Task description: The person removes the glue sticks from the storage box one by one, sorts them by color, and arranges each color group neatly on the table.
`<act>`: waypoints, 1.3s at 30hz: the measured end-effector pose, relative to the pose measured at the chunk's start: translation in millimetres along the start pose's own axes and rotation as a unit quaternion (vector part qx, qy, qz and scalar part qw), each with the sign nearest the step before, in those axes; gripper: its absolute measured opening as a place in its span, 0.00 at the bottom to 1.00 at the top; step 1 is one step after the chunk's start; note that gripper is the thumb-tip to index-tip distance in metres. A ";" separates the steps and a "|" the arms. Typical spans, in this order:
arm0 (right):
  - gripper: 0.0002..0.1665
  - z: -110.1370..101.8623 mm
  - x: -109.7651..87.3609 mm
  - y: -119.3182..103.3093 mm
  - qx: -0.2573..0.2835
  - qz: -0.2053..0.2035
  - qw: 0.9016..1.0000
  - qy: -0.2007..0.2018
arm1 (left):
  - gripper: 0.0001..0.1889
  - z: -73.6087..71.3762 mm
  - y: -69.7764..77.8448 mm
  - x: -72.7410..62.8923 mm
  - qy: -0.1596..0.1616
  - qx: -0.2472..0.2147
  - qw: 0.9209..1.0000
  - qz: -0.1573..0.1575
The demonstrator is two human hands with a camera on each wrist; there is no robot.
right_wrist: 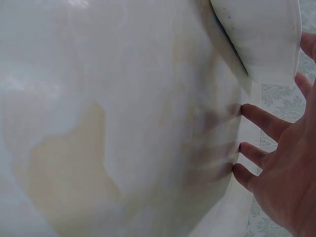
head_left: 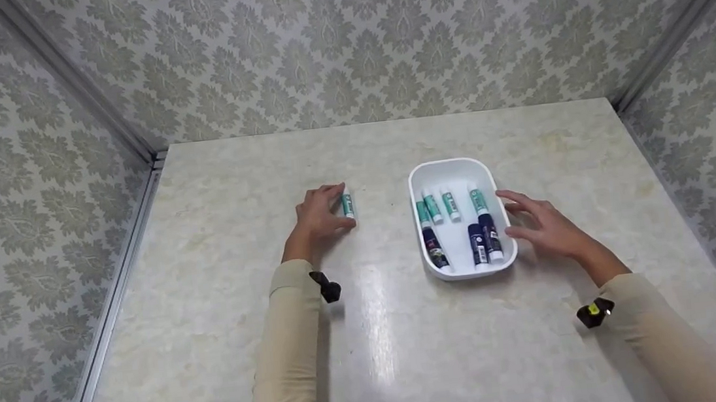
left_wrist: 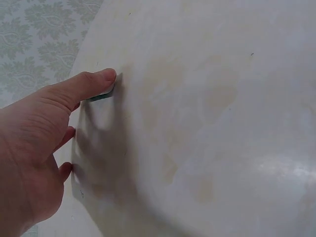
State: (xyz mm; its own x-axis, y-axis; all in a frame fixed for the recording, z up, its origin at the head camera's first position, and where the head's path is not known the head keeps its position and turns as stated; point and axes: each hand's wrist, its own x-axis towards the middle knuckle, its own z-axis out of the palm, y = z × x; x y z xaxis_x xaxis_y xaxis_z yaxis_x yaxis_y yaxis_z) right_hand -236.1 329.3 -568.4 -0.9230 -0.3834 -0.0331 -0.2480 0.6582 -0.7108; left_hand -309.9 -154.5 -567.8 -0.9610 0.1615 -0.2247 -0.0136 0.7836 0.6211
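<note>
A green-and-white glue stick (head_left: 348,206) lies lengthwise between the thumb and index finger of my left hand (head_left: 320,214), which pinches it by its ends at the tabletop. From the left wrist, only a sliver of the glue stick (left_wrist: 101,96) shows beneath the thumb; the rest is hidden. On the right stands a white plastic tub (head_left: 450,167). My right hand (head_left: 548,228) is at its right side, thumb and index fingertips right at the rim, holding nothing. In the right wrist view the other fingers of that hand (right_wrist: 291,163) are spread at the table beside the tub (right_wrist: 269,39).
Inside the tub lie several glue sticks, green-and-white ones (head_left: 450,206) toward the far end and dark blue ones (head_left: 478,244) nearer. The pale marbled table (head_left: 250,172) meets a patterned wall (head_left: 343,45) at the back, with side walls left and right.
</note>
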 end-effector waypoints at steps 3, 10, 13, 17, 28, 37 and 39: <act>0.45 -0.6 0.3 -0.6 0.002 -0.003 1.000 -0.002 | 0.50 -0.6 -0.4 0.0 -0.003 -0.005 1.000 -0.003; 0.44 -2.3 1.3 1.0 0.005 -0.020 1.000 0.003 | 0.50 0.0 0.9 -2.4 -0.003 -0.019 1.000 -0.004; 0.44 -2.5 1.0 1.8 0.004 -0.021 1.000 0.005 | 0.51 0.1 2.2 -3.3 -0.002 -0.031 0.999 -0.008; 0.44 -1.9 0.3 2.0 0.004 -0.016 1.000 0.005 | 0.53 -0.9 2.0 -3.2 -0.010 -0.048 0.999 -0.014; 0.44 -1.1 0.0 0.6 -0.005 -0.001 1.000 0.000 | 0.52 -10.2 6.0 0.2 -0.007 -0.123 0.992 -0.029; 0.44 -0.2 1.7 0.1 -0.008 -0.004 1.000 0.001 | 0.49 -12.5 14.8 -1.3 0.004 -0.107 0.994 -0.001; 0.44 0.5 1.3 0.6 -0.005 -0.005 1.000 0.000 | 0.48 -14.1 19.1 -1.7 0.004 -0.102 0.995 0.004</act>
State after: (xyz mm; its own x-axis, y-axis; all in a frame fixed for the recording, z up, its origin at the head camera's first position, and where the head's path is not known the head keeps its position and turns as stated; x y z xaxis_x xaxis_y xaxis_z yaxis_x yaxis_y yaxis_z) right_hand -237.3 328.8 -569.2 -0.9208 -0.3890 -0.0261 -0.2591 0.6606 -0.7046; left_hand -312.4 -148.2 -545.0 -0.9635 0.1616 -0.2134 -0.0607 0.6445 0.7622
